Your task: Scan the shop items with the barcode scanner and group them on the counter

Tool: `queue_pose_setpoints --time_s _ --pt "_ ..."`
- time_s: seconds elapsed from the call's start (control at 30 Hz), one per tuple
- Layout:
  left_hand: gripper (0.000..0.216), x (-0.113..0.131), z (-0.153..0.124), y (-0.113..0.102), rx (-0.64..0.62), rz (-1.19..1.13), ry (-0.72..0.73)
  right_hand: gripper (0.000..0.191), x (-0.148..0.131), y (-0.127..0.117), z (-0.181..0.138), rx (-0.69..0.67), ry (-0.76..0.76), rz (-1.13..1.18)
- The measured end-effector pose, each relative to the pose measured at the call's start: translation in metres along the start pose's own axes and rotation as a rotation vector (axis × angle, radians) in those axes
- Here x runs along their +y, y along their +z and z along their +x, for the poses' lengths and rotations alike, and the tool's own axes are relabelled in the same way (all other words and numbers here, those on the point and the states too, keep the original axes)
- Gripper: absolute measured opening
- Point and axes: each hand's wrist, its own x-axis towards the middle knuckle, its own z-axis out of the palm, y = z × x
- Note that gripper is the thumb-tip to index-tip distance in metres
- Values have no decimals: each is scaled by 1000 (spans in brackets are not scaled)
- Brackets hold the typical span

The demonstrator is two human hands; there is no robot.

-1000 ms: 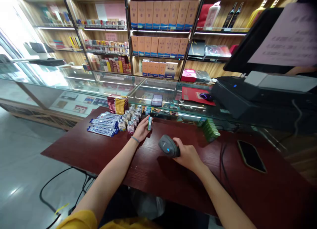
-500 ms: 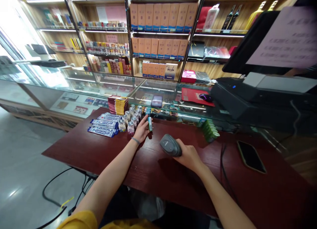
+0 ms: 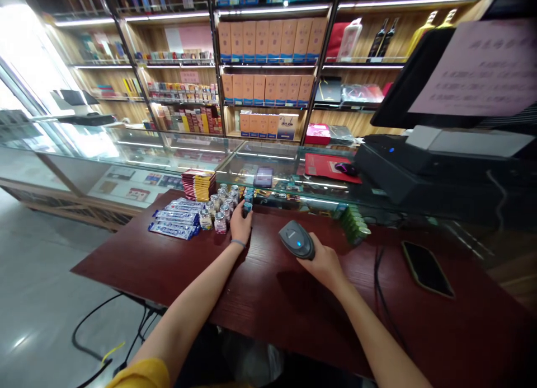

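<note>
Scanner, grey, blue-lit, clasped in right hand; left hand curled round small teal container.

Yeah, this is looking like a shop to me: lit shelves are showing off rows of matching boxes and bottles, a glass display case is running below, and the right hand is holding what looks like a barcode scanner.

Left arm stretched forward, left hand curled, right arm angled inward, right hand gripping
</note>
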Motion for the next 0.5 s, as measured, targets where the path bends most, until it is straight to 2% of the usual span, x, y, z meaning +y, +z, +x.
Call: queue_pose_setpoints --time_s 0.1,0.23,0.37,0.5 --pt "47 -3 5 2 0 51 -44 35 1 -2 1 -24 33 33" --pt "49 5 10 6 26 47 -122 33 2 -5 1 -34 69 64" --pt "59 11 14 11 55 -94 -170 31 5 -5 1 -28 70 113" --pt "67 5 17 15 57 -246 -213 31 8 -6 1 -9 89 136"
